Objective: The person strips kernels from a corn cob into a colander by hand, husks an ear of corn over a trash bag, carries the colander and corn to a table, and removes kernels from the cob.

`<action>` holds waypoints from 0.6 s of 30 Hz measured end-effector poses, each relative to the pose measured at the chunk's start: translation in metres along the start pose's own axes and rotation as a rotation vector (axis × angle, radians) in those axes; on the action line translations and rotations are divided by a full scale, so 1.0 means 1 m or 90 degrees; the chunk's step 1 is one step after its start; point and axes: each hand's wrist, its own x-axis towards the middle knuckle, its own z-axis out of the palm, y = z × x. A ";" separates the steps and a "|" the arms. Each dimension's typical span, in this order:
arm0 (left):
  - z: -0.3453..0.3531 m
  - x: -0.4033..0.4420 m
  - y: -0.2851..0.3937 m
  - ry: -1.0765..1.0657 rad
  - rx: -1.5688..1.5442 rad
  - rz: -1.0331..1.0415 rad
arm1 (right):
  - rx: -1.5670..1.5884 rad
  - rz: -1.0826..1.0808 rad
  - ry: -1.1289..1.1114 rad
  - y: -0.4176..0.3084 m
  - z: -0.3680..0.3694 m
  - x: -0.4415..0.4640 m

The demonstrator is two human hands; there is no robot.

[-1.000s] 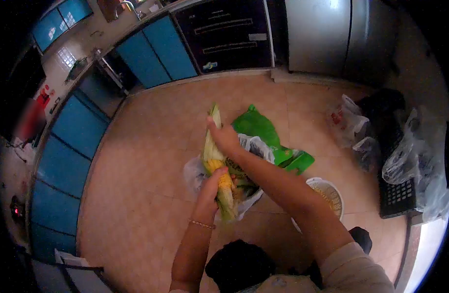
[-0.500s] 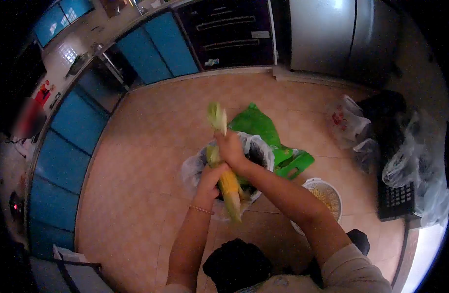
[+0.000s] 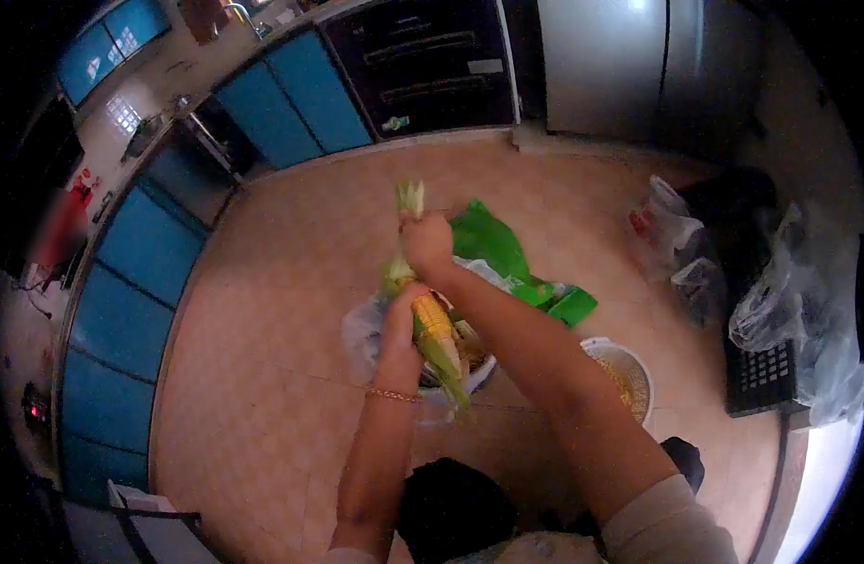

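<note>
An ear of corn (image 3: 435,320) with bare yellow kernels slants across the middle of the view, parts of its green husk still hanging on. My left hand (image 3: 400,324), with a bracelet at the wrist, is wrapped round the ear. Further up, my right hand (image 3: 426,246) is closed in a fist round the pale green corn husk (image 3: 410,197), whose leafy end sticks out above the fingers. Beneath both hands stands a container lined with a clear plastic bag (image 3: 361,336), holding husk pieces. My forearm and hands cover part of it.
A green plastic bag (image 3: 488,240) lies on the tiled floor behind the container. To the right stands a white basket (image 3: 646,381) with yellow kernels, partly behind my right arm. Plastic bags (image 3: 780,315) lie over a black crate (image 3: 763,381). Blue cabinets (image 3: 122,305) line the left.
My right hand has moved up and away from my left hand, drawing the husk with it. More yellow kernels show above the left hand's grip.
</note>
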 end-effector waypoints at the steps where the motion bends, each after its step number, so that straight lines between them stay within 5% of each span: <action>1: -0.002 0.001 -0.001 0.000 -0.021 -0.023 | -0.016 -0.015 -0.018 -0.003 -0.003 -0.003; 12: 0.000 -0.049 -0.013 0.059 -0.005 -0.037 | 0.003 0.001 0.004 -0.002 -0.003 -0.003; 18: -0.010 -0.050 -0.017 -0.026 0.049 -0.107 | 0.002 -0.019 0.048 0.003 0.013 0.015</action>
